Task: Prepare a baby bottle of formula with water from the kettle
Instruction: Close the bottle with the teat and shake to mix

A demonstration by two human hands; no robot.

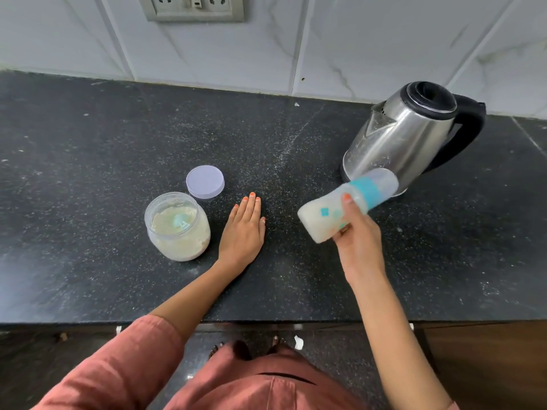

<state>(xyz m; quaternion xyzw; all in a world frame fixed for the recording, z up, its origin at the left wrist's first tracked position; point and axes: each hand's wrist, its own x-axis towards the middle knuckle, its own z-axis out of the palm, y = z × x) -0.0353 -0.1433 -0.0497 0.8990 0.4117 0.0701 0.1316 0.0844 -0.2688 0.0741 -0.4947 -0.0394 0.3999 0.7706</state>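
Observation:
My right hand (359,241) grips a capped baby bottle (325,216) with a teal collar, held above the counter and tilted nearly sideways, cap end toward the kettle. Milky liquid fills its lower part and the bottle looks motion-blurred. My left hand (244,229) rests flat on the black counter (88,173) with straight fingers, holding nothing. Just left of it stands an open clear jar of formula powder (177,229) with a teal scoop lying inside. The steel kettle (405,134) with black lid and handle stands at the back right, behind the bottle.
The jar's lilac lid (205,182) lies flat on the counter behind the jar. A tiled wall with a socket panel (192,7) runs along the back. The counter's front edge (266,322) is near my body.

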